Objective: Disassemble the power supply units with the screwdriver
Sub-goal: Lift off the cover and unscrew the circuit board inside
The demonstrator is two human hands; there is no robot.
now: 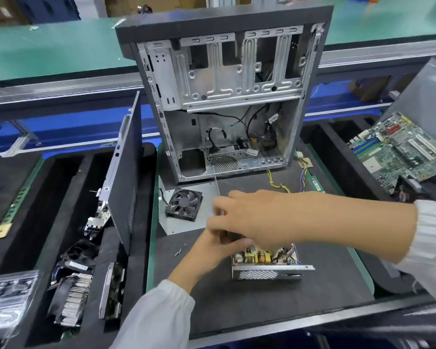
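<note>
**benchrat:** So what's sitting in the trays right now?

**me:** The black foam tray (pixel 68 172) on my left is holding a heatsink (pixel 72 298) with its fan, a couple of loose boards, and a dark side panel (pixel 122 182) standing on edge. A clear bag (pixel 5 295) is lying at its near corner. Off to my right a green motherboard (pixel 400 152) is resting tilted on another grey case.

**benchrat:** And the PSU?

**me:** The power supply unit (pixel 267 263) is lying open-topped on the dark mat of the tabletop (pixel 262 306), near the middle, long axis running left to right, mesh side facing me. Its yellow wires (pixel 280 185) are trailing away toward the gutted case (pixel 224 96) standing upright behind it. A case fan (pixel 184 204) is lying on a grey metal plate just left of my hands, and two small screws (pixel 178 252) are sitting on the mat near my left wrist.

**benchrat:** Room to work?

**me:** Plenty of open mat toward me and to the right; the case is closing off the far edge.

**benchrat:** Hands?

**me:** My right hand (pixel 252 217) is curling around the screwdriver (pixel 225 222), its thin shaft pointing up and away from me toward the case. My left hand (pixel 212 248) is coming up under it at the PSU's left corner, fingers bent, but it's blurred and I can't tell what it's gripping.
</note>
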